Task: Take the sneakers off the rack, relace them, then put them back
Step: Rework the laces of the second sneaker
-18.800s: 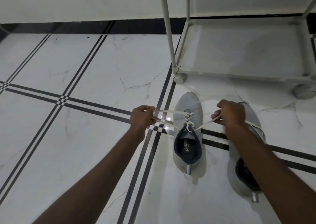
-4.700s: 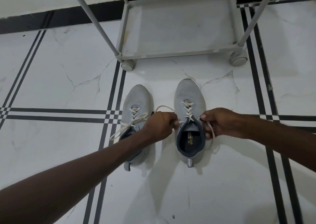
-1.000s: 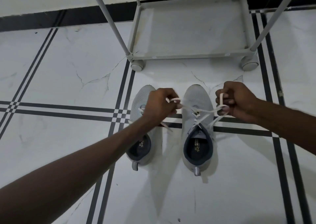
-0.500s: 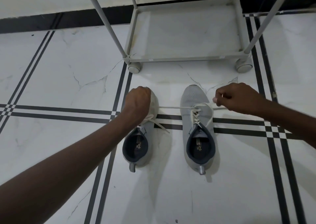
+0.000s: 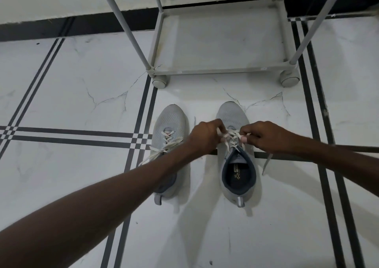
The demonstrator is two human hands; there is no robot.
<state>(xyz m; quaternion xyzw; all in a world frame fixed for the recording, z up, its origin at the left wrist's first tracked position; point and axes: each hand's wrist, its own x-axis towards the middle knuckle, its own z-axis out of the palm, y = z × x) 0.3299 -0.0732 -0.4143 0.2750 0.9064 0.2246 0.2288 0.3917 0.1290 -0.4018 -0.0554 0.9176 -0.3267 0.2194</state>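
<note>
A person's two hands work the white lace of a grey sneaker on a tiled floor.

Two grey sneakers stand side by side on the white marble floor (image 5: 61, 95), toes toward a white wheeled rack (image 5: 221, 42) just beyond them. The left hand (image 5: 205, 136) and right hand (image 5: 264, 136) meet over the right sneaker (image 5: 235, 165), each with fingers closed, pinching part of its white lace (image 5: 232, 137) near the top eyelets. One loose lace end trails onto the floor beside that shoe. The left sneaker (image 5: 172, 124) sits untouched, partly hidden under the left forearm, its lace already tied in a bow. The rack's bottom shelf holds no shoes.
</note>
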